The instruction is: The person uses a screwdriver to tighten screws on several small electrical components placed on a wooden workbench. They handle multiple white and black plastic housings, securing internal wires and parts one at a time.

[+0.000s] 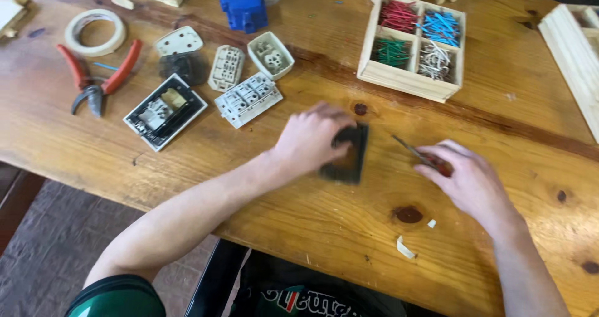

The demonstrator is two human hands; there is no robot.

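1. Nearest edge: pale chips (404,248) are lying on the wooden table (324,229) close to the person, beside a dark knot. Rec: sweeping them aside so nothing is getting under the work.
2. L hand (310,139) is curling over the dark switch plate (348,161), fingers wrapped on its left and top edge, pressing it down flat on the table. View is motion-blurred; exact finger placement can't be told. Grip is looking adequate; keeping the palm low and wrist resting is stopping the plate skating.
3. R hand (469,178) is closing in a pinch on a red-handled screwdriver (419,153), shaft pointing up-left toward the plate's right edge, tip just beside it, not touching as far as is showing. Advice: bringing the tip in square to the fastener, light pressure first, L fingers staying out of the tip's line.
4. Mid-table, L: white socket modules (248,98) and a black-framed plate (165,112) are lying well apart from the work. No interference.
5. Far L: red pliers (97,80) and a tape roll (95,32) are sitting within reach of the L arm.
6. Far R: wooden compartment box (412,73) is holding red, blue, green and white wire pieces, sorted by colour.
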